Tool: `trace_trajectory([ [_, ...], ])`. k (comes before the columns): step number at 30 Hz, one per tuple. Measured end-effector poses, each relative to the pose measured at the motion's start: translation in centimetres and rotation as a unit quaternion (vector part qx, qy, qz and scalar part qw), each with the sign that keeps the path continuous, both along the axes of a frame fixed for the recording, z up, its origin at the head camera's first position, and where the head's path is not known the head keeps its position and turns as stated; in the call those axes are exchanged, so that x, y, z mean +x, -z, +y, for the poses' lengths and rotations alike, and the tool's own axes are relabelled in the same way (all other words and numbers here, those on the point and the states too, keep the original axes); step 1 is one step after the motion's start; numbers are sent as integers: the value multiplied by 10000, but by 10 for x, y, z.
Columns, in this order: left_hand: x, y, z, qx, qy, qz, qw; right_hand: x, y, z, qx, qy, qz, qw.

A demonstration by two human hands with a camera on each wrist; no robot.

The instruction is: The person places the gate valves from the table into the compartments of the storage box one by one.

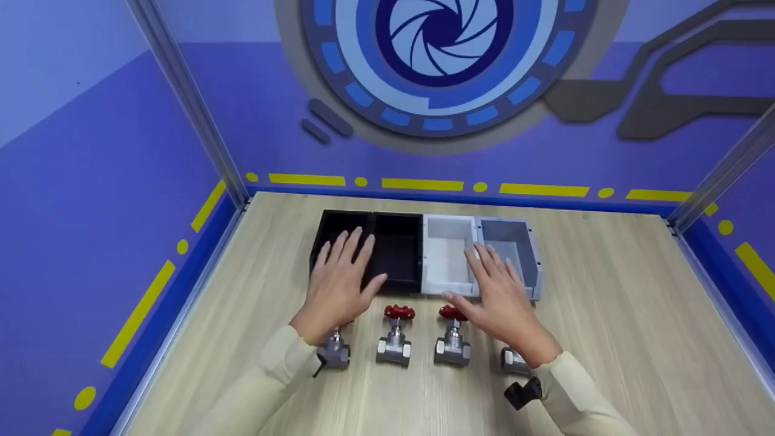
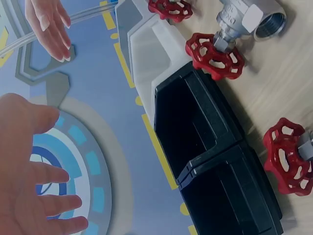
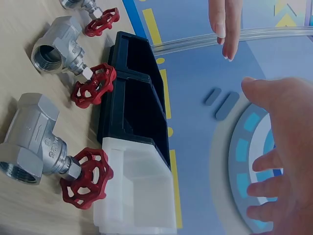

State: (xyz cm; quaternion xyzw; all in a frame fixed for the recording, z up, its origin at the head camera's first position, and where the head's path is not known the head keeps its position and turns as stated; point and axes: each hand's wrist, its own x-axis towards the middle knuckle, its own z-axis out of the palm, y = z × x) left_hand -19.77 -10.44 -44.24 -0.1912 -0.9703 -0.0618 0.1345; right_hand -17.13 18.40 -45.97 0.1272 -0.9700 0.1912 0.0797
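Note:
Over the front of the left black bin (image 1: 396, 242) pair, my left hand (image 1: 339, 287) hovers with fingers spread and holds nothing. My right hand (image 1: 501, 303) is likewise spread, held above the front of the white bin (image 1: 449, 230) and the grey bin (image 1: 505, 229). Several metal gate valves with red handwheels stand in a row before the bins. Two middle ones, a valve (image 1: 393, 350) and another valve (image 1: 453, 350), show fully between the hands. The left valve (image 1: 336, 352) and the right valve (image 1: 514, 361) are partly covered by the hands. Both wrist views show straight, empty fingers.
The bins stand side by side on a wooden table (image 1: 605, 315). Behind it rises a blue and purple printed wall (image 1: 424, 163), with side panels and metal posts (image 1: 187, 91) at left and right.

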Motion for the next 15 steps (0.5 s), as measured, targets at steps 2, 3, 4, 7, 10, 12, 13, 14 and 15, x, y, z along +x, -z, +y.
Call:
trace_trajectory([
  [2, -2, 1, -2, 91, -39, 19, 9999, 0, 0, -2, -82, 6, 81, 9999],
  [3, -4, 2, -4, 142, -59, 22, 9999, 0, 0, -3, -124, 5, 116, 9999],
  [4, -5, 3, -5, 180, -87, 26, 9998, 0, 0, -4, -164, 2, 135, 9998],
  [7, -10, 7, -11, 263, -204, -24, 9994, -1, 1, -9, -275, -21, 85, 9996],
  [10, -13, 12, -17, 329, -315, -92, 9989, -1, 2, -14, -376, -49, 24, 9993],
  [12, -14, 14, -21, 423, -340, -132, 9984, -2, 3, -17, -426, -60, 39, 9991],
  [13, -14, 15, -22, 472, -353, -150, 9982, -2, 3, -19, -441, -72, 52, 9990],
  [14, -14, 17, -23, 527, -364, -158, 9978, -2, 4, -21, -452, -91, 82, 9989],
  [15, -14, 18, -25, 585, -374, -169, 9974, -2, 4, -23, -467, -111, 103, 9988],
])
